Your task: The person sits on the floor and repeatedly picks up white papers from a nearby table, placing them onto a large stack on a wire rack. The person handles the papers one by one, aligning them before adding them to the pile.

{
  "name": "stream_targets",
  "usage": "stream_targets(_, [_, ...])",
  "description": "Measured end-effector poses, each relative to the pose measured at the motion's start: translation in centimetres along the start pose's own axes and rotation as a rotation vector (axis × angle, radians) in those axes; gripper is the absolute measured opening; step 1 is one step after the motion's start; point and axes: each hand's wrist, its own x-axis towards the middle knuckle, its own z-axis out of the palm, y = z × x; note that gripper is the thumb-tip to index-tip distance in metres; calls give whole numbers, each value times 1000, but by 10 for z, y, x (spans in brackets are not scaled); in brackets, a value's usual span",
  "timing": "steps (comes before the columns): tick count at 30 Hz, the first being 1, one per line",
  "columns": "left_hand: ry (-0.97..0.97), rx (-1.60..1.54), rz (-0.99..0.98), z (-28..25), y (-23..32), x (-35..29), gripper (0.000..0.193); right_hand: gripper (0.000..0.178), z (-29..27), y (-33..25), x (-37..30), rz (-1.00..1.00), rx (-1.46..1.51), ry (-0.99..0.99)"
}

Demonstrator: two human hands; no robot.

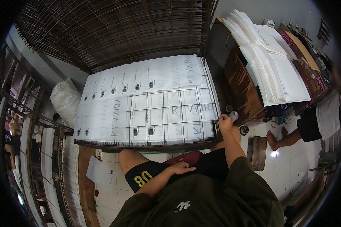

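My left hand [182, 168] rests on my lap over the dark shorts, fingers laid out and thumb apart, holding nothing. Out at the right front corner of a wire drying rack [136, 142], my right hand [226, 122] is closed. What its fingers hold, if anything, is hidden. Right beside it is a small whitish bottle or cup [234, 115]; I cannot tell whether the hand touches it. White printed sheets [140, 75] with grey lettering and small dark code marks lie on the rack in front of me, partly under a wire grid [163, 109].
Raised wire shelves [113, 30] lean over the rack's far side. A tall pile of white sheets [272, 68] tops a wooden cabinet [240, 79] at right. Another person's legs [284, 138] are near a small wooden stool [259, 153]. One sheet [101, 172] lies at left.
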Motion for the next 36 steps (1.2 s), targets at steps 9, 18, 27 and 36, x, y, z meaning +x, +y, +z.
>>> stream_targets(9, [-10, 11, 78, 3, -11, 12, 72, 19, -11, -7, -3, 1, 91, -49])
stream_targets(18, [41, -35, 75, 12, -22, 17, 72, 16, -13, -17, -6, 17, 92, -38])
stream_targets(27, [2, -11, 33, 9, -20, 17, 73, 16, -10, -16, -6, -5, 82, -30])
stream_targets(36, [-26, 39, 38, 9, -23, 20, 72, 13, -3, -5, -3, -44, 94, 6])
